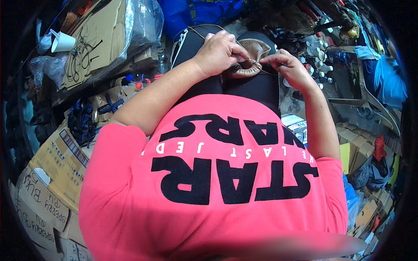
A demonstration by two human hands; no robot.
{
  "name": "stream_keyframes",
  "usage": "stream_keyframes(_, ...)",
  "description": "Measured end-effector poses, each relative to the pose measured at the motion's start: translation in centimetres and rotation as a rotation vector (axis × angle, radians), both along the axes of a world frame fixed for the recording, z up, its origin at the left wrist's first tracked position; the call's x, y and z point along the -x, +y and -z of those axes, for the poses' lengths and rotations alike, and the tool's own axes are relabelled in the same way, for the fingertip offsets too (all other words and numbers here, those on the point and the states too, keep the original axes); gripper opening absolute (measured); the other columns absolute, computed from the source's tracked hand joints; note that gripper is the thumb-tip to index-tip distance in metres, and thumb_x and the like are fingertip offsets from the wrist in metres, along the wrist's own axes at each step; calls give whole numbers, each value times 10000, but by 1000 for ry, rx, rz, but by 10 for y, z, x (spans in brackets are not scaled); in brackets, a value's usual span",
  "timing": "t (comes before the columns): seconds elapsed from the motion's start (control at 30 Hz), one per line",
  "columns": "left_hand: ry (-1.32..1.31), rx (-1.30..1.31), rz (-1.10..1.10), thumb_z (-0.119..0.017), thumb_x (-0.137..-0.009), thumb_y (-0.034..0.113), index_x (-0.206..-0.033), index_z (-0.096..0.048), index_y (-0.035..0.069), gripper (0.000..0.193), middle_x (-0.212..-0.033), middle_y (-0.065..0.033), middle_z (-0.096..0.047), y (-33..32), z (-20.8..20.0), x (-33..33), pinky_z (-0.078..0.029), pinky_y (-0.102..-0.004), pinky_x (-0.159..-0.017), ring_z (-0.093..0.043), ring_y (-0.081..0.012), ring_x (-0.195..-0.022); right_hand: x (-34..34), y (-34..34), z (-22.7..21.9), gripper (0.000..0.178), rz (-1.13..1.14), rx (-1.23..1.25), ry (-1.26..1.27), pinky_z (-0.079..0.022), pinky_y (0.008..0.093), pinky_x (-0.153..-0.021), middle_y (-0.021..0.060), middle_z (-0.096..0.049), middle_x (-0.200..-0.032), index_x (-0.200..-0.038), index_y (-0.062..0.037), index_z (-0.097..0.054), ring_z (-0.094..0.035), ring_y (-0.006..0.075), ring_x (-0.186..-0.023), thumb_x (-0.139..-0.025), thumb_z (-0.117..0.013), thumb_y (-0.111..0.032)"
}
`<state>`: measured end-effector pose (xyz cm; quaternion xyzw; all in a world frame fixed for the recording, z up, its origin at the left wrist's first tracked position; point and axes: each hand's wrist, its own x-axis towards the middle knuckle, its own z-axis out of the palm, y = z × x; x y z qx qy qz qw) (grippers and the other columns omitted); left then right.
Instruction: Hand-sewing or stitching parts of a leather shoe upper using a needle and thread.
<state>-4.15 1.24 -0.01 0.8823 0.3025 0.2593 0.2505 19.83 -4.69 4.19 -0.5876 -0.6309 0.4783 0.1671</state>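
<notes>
1. Centrally, the brown upper (254, 46) (so judged by its shape) lies on my dark lap (200, 89), forward of my torso and between my hands.
2. My left hand (219, 50) enters from the left, its bent fingertips gathered over the opening; whether they clamp anything, I cannot tell.
3. My right hand (290, 67) meets the pleated rim (244, 73) from the right, forefinger and thumb close to it; their grip is too small to tell.
4. Neither hand is clearly nearer. The rim bows toward me and rises rightward; the upper's long axis is foreshortened, hence uncertain.
5. A thin cord (213, 25) arches beyond my left hand.
</notes>
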Motion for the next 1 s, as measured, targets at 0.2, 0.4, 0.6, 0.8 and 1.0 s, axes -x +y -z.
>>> stream_keyframes(0.2,3,33,57,-723,-705,185,-837,-727,216,135,-705,-14,-564,9,6,-8,-423,-354,-713,-543,-215,-783,-6,1,11,365,10,72,152,-402,209,-799,4,-488,-904,-1062,-85,-679,-482,96,-864,-809,-490,98)
stream_keyframes(0.4,-65,149,186,-733,-683,138,-823,-716,143,140,-748,-29,-617,18,12,-18,-458,-327,-740,-577,-227,-804,-6,2,13,313,-3,71,178,-409,200,-785,-4,-507,-893,-1080,-94,-675,-490,77,-855,-825,-552,39)
stream_keyframes(0.6,-74,71,148,-723,-694,115,-911,-709,136,219,-807,-33,-646,0,-10,-2,-448,-327,-796,-572,-216,-851,8,-14,-6,299,30,-50,-69,-442,224,-758,5,-607,-913,-1102,-79,-660,-518,74,-794,-806,-642,-44)
stream_keyframes(0.8,-4,507,-26,-718,-710,121,-938,-695,107,230,-775,-78,-660,-2,-10,-13,-488,-284,-694,-607,-175,-708,7,-12,17,256,224,69,299,-441,223,-726,-23,-608,-826,-1073,-64,-660,-515,64,-784,-818,-651,-74)
stream_keyframes(1.0,-162,758,39,-733,-695,152,-786,-666,64,144,-733,-82,-645,3,11,-27,-479,-291,-684,-601,-185,-683,17,-1,14,115,185,98,189,-414,198,-740,-6,-597,-892,-906,-9,-639,-507,51,-839,-815,-667,-73)
